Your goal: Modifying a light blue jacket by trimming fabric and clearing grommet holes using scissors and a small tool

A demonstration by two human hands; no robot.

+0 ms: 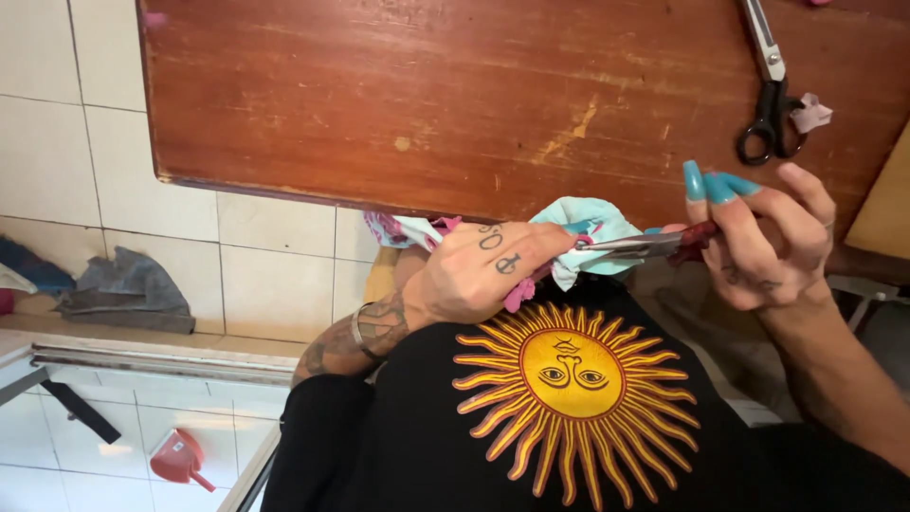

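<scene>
My left hand grips a bunched piece of light blue and pink patterned fabric at the near edge of a brown wooden table. My right hand, with long turquoise nails, holds a pair of scissors with dark red handles. The blades point left and meet the fabric next to my left thumb. Whether the blades are cutting through the cloth is hidden by the folds.
A second pair of scissors with black handles lies on the table at the upper right, beside a small pale fabric scrap. On the tiled floor at left lie grey cloths and a red dustpan. My black shirt with a yellow sun fills the bottom.
</scene>
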